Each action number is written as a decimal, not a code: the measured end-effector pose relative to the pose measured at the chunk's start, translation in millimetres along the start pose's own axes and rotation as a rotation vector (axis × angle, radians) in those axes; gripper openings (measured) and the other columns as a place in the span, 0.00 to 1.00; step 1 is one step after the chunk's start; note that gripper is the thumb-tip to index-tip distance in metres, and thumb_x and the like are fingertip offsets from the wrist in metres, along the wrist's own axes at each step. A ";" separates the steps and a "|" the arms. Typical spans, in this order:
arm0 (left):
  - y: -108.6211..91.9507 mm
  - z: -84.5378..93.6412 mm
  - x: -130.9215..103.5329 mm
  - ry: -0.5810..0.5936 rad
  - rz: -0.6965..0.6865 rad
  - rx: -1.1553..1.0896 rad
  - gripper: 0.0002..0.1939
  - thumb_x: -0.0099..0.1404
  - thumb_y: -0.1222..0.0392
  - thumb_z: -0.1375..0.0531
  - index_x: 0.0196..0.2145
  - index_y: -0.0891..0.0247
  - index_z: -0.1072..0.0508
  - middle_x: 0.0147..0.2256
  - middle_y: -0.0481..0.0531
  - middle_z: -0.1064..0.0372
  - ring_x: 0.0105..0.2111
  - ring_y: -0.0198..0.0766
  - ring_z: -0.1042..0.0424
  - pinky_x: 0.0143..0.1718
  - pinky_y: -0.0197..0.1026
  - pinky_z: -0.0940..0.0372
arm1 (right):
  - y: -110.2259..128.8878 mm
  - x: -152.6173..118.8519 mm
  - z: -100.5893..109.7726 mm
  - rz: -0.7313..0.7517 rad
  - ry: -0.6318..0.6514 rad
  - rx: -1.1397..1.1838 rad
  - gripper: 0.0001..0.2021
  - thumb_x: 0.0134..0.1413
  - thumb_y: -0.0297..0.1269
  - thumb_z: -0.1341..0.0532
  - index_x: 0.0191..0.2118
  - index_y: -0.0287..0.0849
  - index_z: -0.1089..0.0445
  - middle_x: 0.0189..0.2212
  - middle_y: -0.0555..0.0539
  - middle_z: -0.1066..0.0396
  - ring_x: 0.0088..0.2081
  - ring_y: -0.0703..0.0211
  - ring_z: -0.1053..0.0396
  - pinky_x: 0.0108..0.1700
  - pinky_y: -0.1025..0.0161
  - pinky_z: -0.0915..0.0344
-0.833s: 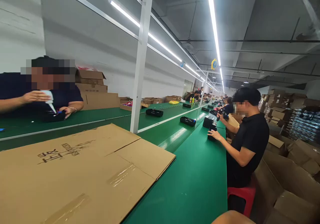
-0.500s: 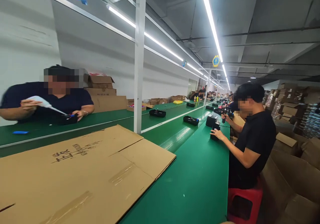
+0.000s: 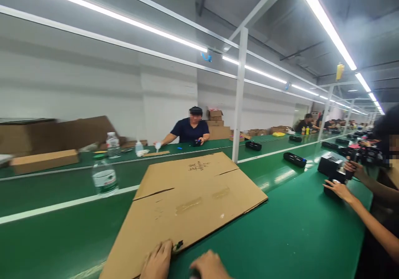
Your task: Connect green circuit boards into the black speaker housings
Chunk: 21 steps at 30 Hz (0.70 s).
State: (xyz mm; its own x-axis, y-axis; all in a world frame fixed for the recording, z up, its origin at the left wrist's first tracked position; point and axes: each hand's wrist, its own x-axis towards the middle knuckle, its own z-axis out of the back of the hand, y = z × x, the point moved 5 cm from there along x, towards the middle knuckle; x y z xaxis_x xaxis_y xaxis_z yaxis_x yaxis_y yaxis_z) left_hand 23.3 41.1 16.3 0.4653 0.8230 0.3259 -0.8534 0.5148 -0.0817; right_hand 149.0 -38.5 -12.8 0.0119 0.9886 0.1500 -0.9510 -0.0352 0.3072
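At the bottom of the view, my left hand [image 3: 157,260] lies over the near edge of a flat cardboard sheet [image 3: 199,183], its fingers curled and close together. A small green and black part [image 3: 178,245] sits at its fingertips, too blurred to make out. My right hand [image 3: 212,265] is just to the right, above the green worktop [image 3: 249,245], with its fingers bent inward. Something dark shows under those fingers, cut off by the lower frame edge. Handwritten marks and strips of tape are on the cardboard.
A water bottle [image 3: 104,175] stands left of the cardboard. Black housings [image 3: 294,159] lie along the line. At right, a co-worker's hand [image 3: 339,189] rests on a black unit. Across the line sits another person [image 3: 190,130]. A white post [image 3: 240,96] rises behind the cardboard.
The view has swung left and down. Both my hands have come into view at the bottom, as has the water bottle at left. The person opposite has lowered the white bottle to the table.
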 end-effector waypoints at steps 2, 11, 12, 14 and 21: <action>-0.5 3.6 -0.5 0.006 0.083 0.013 0.22 0.59 0.77 0.58 0.43 0.67 0.32 0.42 0.57 0.30 0.43 0.37 0.33 0.45 0.39 0.42 | -26.3 21.2 30.9 -0.140 -0.110 -0.029 0.15 0.49 0.38 0.44 0.45 0.47 0.33 0.46 0.48 0.34 0.47 0.55 0.38 0.49 0.60 0.43; 3.9 13.8 10.4 -0.125 0.351 0.119 0.18 0.61 0.69 0.59 0.40 0.69 0.32 0.33 0.61 0.31 0.37 0.46 0.32 0.32 0.43 0.41 | -134.5 61.8 68.0 -0.500 -0.287 -0.123 0.21 0.55 0.37 0.53 0.52 0.35 0.38 0.54 0.40 0.44 0.57 0.45 0.52 0.57 0.46 0.63; 2.9 15.0 9.6 -0.132 0.353 0.124 0.18 0.61 0.70 0.60 0.39 0.69 0.32 0.34 0.62 0.31 0.38 0.47 0.33 0.33 0.43 0.42 | -135.5 61.1 65.5 -0.506 -0.285 -0.134 0.20 0.56 0.38 0.53 0.52 0.37 0.38 0.54 0.42 0.44 0.57 0.47 0.53 0.57 0.48 0.63; 0.5 17.4 7.8 -0.139 0.347 0.125 0.18 0.61 0.70 0.60 0.38 0.69 0.32 0.35 0.62 0.32 0.41 0.48 0.35 0.34 0.44 0.42 | -135.9 60.7 62.4 -0.513 -0.278 -0.158 0.20 0.56 0.39 0.53 0.52 0.40 0.38 0.55 0.44 0.44 0.57 0.49 0.53 0.57 0.50 0.63; -2.5 19.2 7.4 -0.142 0.325 0.114 0.19 0.61 0.71 0.60 0.40 0.71 0.32 0.39 0.61 0.32 0.45 0.46 0.38 0.43 0.43 0.46 | -140.6 63.2 61.6 -0.505 -0.266 -0.198 0.20 0.57 0.37 0.54 0.52 0.40 0.38 0.54 0.44 0.43 0.57 0.51 0.52 0.57 0.51 0.61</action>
State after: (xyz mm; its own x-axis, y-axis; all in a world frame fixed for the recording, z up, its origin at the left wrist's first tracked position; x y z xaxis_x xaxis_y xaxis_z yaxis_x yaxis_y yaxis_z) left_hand 24.3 41.4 37.0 0.1350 0.8934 0.4285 -0.9756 0.1954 -0.0999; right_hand 302.5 19.9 11.5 0.5295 0.8047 0.2685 -0.8468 0.4822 0.2247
